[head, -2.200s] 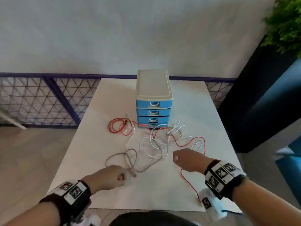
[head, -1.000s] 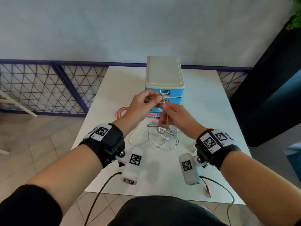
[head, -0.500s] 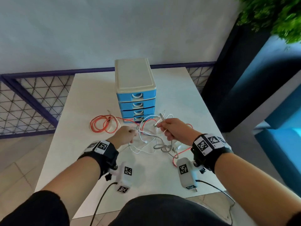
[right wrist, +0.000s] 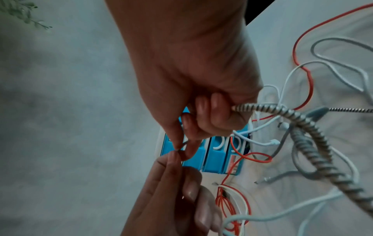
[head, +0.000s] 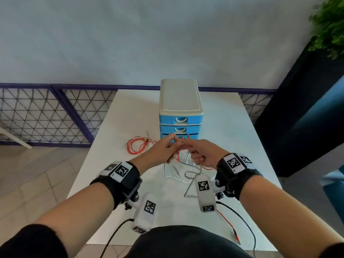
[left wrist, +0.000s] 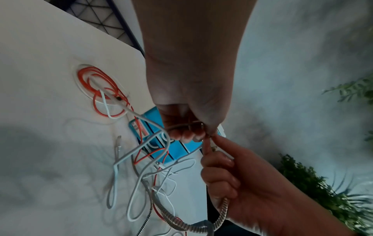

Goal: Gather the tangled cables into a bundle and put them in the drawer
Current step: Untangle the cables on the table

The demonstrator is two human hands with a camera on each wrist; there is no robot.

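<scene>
Both hands meet above the table, just in front of the blue drawer unit (head: 180, 119), whose drawers look closed. My left hand (head: 172, 144) curls its fingers round strands of the tangled cables (head: 183, 164). My right hand (head: 188, 148) pinches a thin strand between thumb and forefinger (right wrist: 177, 143); its other fingers grip the braided grey cable (right wrist: 310, 131). White, grey and red loops hang from both hands onto the table. In the left wrist view the left hand (left wrist: 187, 132) touches the right forefinger. An orange coil (head: 136, 146) lies on the table to the left, still joined to the tangle.
The white table (head: 130, 112) stands against a grey wall with a purple mesh rail (head: 55, 116) on the left. A dark cabinet (head: 301, 118) with a plant (head: 329, 25) is at the right. A red cable end (head: 233, 233) trails to the table's front edge.
The hands have come together and risen in front of the drawers, lifting the cable strands. The head view has swung back to the left.
</scene>
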